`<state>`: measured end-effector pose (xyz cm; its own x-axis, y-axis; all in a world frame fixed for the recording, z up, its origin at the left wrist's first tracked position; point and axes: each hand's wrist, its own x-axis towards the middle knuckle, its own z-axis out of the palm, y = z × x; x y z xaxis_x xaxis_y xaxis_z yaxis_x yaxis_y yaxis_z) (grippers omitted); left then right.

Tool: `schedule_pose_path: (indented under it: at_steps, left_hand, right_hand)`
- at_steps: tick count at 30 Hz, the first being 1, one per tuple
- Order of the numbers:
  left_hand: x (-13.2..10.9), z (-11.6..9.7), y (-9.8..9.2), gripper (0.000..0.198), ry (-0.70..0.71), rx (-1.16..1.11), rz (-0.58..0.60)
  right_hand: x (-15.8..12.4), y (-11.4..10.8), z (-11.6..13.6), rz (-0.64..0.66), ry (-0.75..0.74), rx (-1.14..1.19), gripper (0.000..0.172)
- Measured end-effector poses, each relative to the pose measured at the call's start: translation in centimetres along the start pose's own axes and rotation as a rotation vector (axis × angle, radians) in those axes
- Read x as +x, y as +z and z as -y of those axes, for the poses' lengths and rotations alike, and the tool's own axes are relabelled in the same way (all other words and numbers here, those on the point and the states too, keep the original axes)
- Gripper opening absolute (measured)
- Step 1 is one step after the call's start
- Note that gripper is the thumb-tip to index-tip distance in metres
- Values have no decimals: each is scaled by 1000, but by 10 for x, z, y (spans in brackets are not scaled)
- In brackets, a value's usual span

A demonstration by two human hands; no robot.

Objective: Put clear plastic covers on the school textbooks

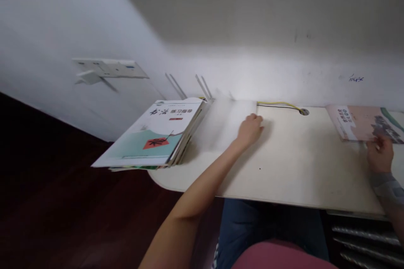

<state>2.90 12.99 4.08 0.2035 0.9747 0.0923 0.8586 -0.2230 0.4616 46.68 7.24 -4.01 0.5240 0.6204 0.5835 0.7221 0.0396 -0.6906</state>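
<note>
My left hand [250, 131] is closed at the right edge of a white, flat thing [225, 122], smeared by motion. Its exact kind does not show. Thin grey antenna-like rods rise behind it. To the left, a stack of books [148, 132] lies with a white and teal cover on top, touching or close to the white thing. At the far right, my right hand [380, 153] has its fingers closed on the lower edge of a thin textbook [360, 122] with a pinkish-brown cover. The book lies against the back of the desk.
The white desk [284, 168] has a rounded left end and meets the wall behind. A yellow cable [280, 104] runs into a round cable hole [304, 112]. On the left wall, a socket panel [110, 68] carries a white plug [89, 77].
</note>
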Motion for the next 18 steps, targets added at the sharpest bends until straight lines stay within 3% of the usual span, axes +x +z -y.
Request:
schedule_pose_path:
  at_steps: [2, 6, 9, 12, 15, 18]
  left_hand:
    - [-21, 39, -10, 34, -108, 89, -32]
    - [-46, 81, -8, 33, -214, 156, -39]
    - [-54, 87, -3, 34, -210, 144, -49]
    - [-56, 82, 1, 45, -187, 120, -55]
    - [-56, 79, 1, 50, -183, 83, -56]
    - [-55, 85, -8, 40, -208, 23, -56]
  right_hand:
    - [-14, 8, 21, 137, 22, 24, 38]
    - [-54, 27, 81, 492, -247, 133, 33]
    - [-92, 37, 126, 728, -562, 47, 34]
    - [-130, 43, 155, 883, -768, -118, 45]
    - [-154, 46, 164, 927, -829, -264, 50]
    - [-159, 48, 159, 903, -828, -298, 49]
